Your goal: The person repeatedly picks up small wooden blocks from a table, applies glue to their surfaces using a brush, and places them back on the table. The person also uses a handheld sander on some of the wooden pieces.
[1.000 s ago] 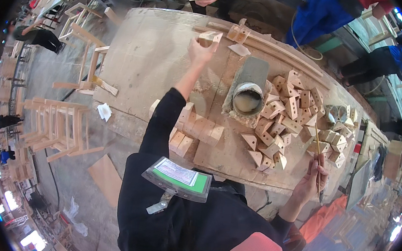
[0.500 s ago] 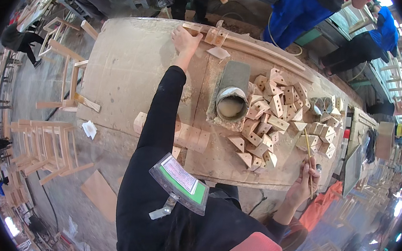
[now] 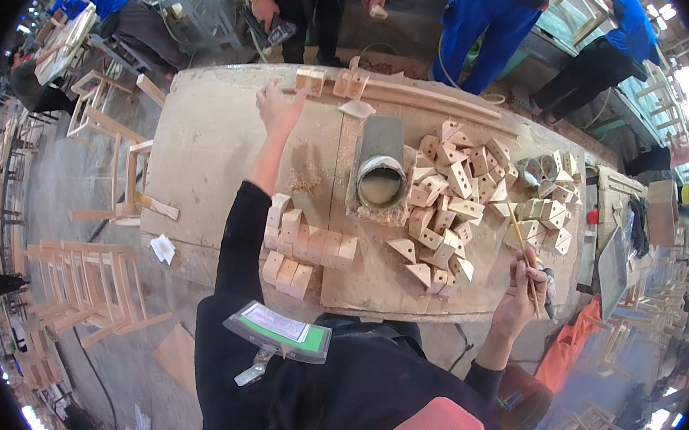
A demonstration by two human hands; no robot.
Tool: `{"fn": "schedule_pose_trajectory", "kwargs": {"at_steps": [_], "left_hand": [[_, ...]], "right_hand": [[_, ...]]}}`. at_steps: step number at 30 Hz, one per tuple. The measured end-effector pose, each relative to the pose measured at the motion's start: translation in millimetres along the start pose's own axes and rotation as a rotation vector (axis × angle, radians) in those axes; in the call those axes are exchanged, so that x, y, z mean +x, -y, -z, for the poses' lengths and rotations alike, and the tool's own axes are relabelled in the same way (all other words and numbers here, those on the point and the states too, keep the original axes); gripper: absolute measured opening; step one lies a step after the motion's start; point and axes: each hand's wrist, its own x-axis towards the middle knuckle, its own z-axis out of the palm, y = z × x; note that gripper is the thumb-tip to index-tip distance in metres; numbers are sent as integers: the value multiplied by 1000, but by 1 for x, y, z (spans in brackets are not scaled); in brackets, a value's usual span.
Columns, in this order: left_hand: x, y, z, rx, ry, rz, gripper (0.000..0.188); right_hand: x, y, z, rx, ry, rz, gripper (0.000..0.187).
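My left hand (image 3: 278,109) reaches across the workbench (image 3: 212,134), its fingers spread and empty, just left of and nearer than a small pair of drilled wooden blocks (image 3: 309,82) at the far edge. Another pair of blocks (image 3: 350,84) stands right of those. In my right hand (image 3: 518,296), over the near right edge, is a thin stick (image 3: 516,223), pinched with its upper end slanting up toward the block pile. A large heap of drilled wooden corner blocks (image 3: 454,175) lies right of centre. Nearer my left arm, more wooden blocks (image 3: 317,244) stand in rows.
A round pot with pale liquid (image 3: 381,184) lies against a grey block (image 3: 383,136) mid-bench. Long wooden strips (image 3: 436,100) run along the far edge. Several people in blue stand beyond; one holds a power tool (image 3: 277,32). Wooden frames (image 3: 93,283) stand at left.
My left hand has drawn back and left from the blocks at the far edge, its fingers now free. My right hand keeps the stick in nearly the same place. The view has shifted slightly.
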Motion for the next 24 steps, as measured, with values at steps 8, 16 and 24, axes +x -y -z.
{"fn": "schedule_pose_trajectory", "kwargs": {"at_steps": [8, 16, 24], "left_hand": [[46, -31, 39, -730, 396, 415, 83], [106, -30, 64, -899, 242, 729, 96], [92, 22, 89, -914, -119, 864, 91]], "right_hand": [[-2, 2, -8, 155, 5, -60, 12], [-16, 11, 7, 130, -95, -65, 17], [-30, 18, 27, 159, -139, -65, 24]]}}
